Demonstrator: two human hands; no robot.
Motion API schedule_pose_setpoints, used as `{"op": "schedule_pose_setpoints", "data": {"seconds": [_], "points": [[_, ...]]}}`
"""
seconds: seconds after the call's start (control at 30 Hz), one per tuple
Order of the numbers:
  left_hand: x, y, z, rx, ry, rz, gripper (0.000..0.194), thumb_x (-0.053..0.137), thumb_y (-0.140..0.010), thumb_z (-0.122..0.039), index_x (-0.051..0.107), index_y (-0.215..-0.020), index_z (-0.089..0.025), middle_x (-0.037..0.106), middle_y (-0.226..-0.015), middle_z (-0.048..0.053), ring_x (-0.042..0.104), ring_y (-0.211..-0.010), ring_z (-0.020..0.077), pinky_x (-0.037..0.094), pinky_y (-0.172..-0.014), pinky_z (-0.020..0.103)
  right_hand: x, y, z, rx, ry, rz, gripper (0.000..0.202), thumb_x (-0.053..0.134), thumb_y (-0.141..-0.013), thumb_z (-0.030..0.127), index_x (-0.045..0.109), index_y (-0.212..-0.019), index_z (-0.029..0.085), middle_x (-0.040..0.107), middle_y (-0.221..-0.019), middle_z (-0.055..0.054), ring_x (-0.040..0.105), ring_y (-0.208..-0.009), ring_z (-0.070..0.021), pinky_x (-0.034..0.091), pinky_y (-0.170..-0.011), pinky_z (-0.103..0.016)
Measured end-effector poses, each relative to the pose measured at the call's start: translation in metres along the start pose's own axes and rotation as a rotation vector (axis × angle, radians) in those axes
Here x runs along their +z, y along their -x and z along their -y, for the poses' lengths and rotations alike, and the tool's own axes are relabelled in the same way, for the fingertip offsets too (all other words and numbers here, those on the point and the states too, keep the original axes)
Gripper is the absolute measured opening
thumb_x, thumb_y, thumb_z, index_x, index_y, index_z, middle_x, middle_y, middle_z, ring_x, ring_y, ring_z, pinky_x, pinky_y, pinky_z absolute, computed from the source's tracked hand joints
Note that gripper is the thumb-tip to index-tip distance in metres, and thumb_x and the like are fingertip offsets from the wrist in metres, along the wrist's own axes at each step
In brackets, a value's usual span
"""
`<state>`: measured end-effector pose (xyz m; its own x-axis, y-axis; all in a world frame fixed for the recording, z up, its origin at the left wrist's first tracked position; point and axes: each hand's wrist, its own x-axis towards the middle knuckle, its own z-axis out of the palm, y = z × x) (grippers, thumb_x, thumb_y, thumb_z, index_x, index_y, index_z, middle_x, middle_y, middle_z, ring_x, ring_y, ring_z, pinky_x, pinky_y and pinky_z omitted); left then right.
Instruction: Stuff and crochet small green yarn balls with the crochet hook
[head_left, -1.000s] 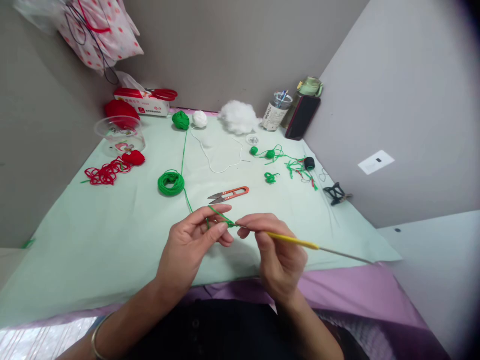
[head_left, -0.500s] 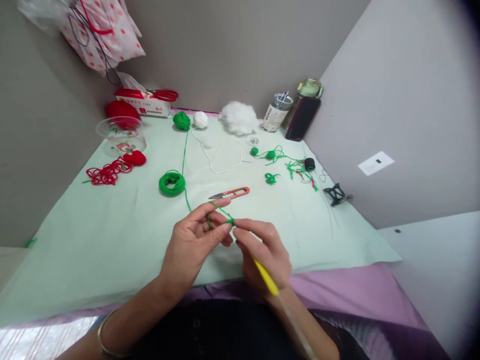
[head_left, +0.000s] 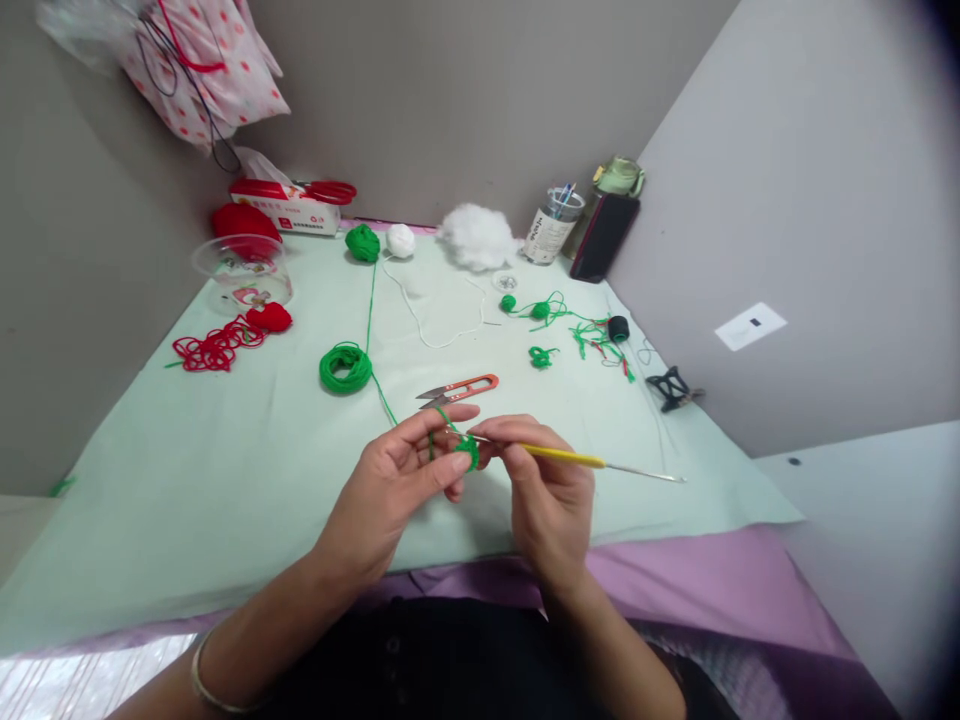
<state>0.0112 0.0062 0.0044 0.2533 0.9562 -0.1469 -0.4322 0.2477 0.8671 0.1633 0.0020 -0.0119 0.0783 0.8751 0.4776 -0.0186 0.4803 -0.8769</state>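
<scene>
My left hand [head_left: 409, 475] pinches a small piece of green crochet work [head_left: 468, 452] between thumb and fingers. Green yarn [head_left: 384, 398] runs over its raised forefinger and back to a wound green coil [head_left: 346, 368] on the table. In my right hand [head_left: 551, 490] is a crochet hook [head_left: 566, 455] with a yellow grip, held closed between thumb and fingers. One metal end of the hook meets the green work; the other sticks out to the right. Just beyond my fingertips lie orange thread snips [head_left: 474, 385].
At the back stand green [head_left: 363, 243] and white yarn balls [head_left: 400, 240], white stuffing [head_left: 478, 237], a pen jar [head_left: 553, 228] and a phone [head_left: 604, 238]. Red yarn [head_left: 214, 345] and a clear tub [head_left: 259, 280] lie left. Small green pieces [head_left: 541, 357] and a black spool [head_left: 619, 329] are right.
My right hand has turned the hook from pointing down toward me to lying nearly level, pointing right. My left hand has shifted slightly right, and more of the green work shows.
</scene>
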Motion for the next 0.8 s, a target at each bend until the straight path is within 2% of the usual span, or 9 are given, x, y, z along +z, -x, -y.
{"op": "schedule_pose_setpoints", "data": {"seconds": [0.07,0.13,0.23,0.33,0.4,0.5,0.63,0.8], "points": [[0.001,0.0,0.002,0.019,-0.013,-0.026,0.034,0.082,-0.083,-0.022,0.079,-0.116,-0.025,0.062,-0.082,-0.002,0.057,-0.068,0.0079,0.05,-0.069,0.02,0.001,0.004,-0.002,-0.06,0.097,0.015,0.022,0.058,-0.101,0.017,0.077,-0.108,0.026,0.074,-0.095,-0.005,0.069,-0.079,-0.0169,0.059,-0.07,-0.033],[0.001,-0.001,0.002,0.011,0.023,-0.04,0.036,0.083,-0.082,-0.022,0.079,-0.117,-0.026,0.063,-0.083,-0.002,0.056,-0.067,0.0073,0.049,-0.067,0.02,0.001,0.01,-0.003,-0.193,0.263,0.039,0.029,0.061,-0.098,0.012,0.076,-0.115,0.029,0.073,-0.1,-0.006,0.07,-0.087,-0.0188,0.06,-0.073,-0.034],[0.0,-0.004,0.0,-0.122,0.141,0.004,0.038,0.083,-0.082,-0.026,0.078,-0.119,-0.023,0.06,-0.075,-0.002,0.051,-0.061,0.0061,0.045,-0.059,0.018,-0.002,0.013,-0.003,-0.338,0.448,0.067,0.038,0.065,-0.095,0.009,0.074,-0.124,0.032,0.073,-0.111,-0.008,0.07,-0.099,-0.0221,0.061,-0.079,-0.038],[-0.002,-0.006,-0.003,-0.22,0.21,0.016,0.035,0.084,-0.08,-0.024,0.08,-0.114,-0.018,0.058,-0.07,-0.002,0.046,-0.058,0.0051,0.043,-0.056,0.016,-0.005,0.008,-0.001,-0.198,0.272,0.0,0.027,0.06,-0.098,0.014,0.076,-0.115,0.029,0.073,-0.099,-0.007,0.069,-0.086,-0.0198,0.06,-0.076,-0.038],[-0.003,-0.007,-0.004,-0.169,0.186,-0.022,0.032,0.085,-0.078,-0.022,0.082,-0.11,-0.019,0.061,-0.074,-0.001,0.047,-0.058,0.0047,0.044,-0.057,0.016,-0.006,0.002,-0.001,-0.04,0.049,-0.051,0.02,0.058,-0.101,0.019,0.077,-0.105,0.026,0.071,-0.091,-0.005,0.066,-0.072,-0.0162,0.058,-0.069,-0.035],[-0.001,-0.006,-0.003,-0.06,0.087,-0.031,0.031,0.085,-0.079,-0.022,0.081,-0.11,-0.023,0.068,-0.083,0.0,0.055,-0.065,0.007,0.047,-0.064,0.018,-0.004,-0.004,-0.003,0.113,-0.179,-0.002,0.015,0.062,-0.1,0.026,0.077,-0.101,0.024,0.072,-0.094,-0.004,0.065,-0.07,-0.0142,0.057,-0.066,-0.031],[0.0,-0.004,0.001,0.005,-0.015,-0.015,0.031,0.083,-0.082,-0.023,0.078,-0.113,-0.025,0.071,-0.089,0.001,0.063,-0.078,0.0113,0.052,-0.078,0.023,0.0,-0.004,-0.007,0.162,-0.215,0.049,0.017,0.062,-0.1,0.026,0.078,-0.104,0.024,0.076,-0.101,-0.006,0.066,-0.075,-0.0138,0.057,-0.069,-0.03],[-0.001,-0.005,0.001,0.033,-0.052,0.009,0.014,0.077,-0.089,-0.031,0.074,-0.096,-0.019,0.07,-0.082,0.001,0.063,-0.072,0.0124,0.053,-0.073,0.026,0.002,-0.006,-0.004,0.09,-0.065,0.076,0.015,0.064,-0.098,0.026,0.078,-0.097,0.022,0.071,-0.094,-0.005,0.064,-0.07,-0.0133,0.057,-0.064,-0.029]]}}
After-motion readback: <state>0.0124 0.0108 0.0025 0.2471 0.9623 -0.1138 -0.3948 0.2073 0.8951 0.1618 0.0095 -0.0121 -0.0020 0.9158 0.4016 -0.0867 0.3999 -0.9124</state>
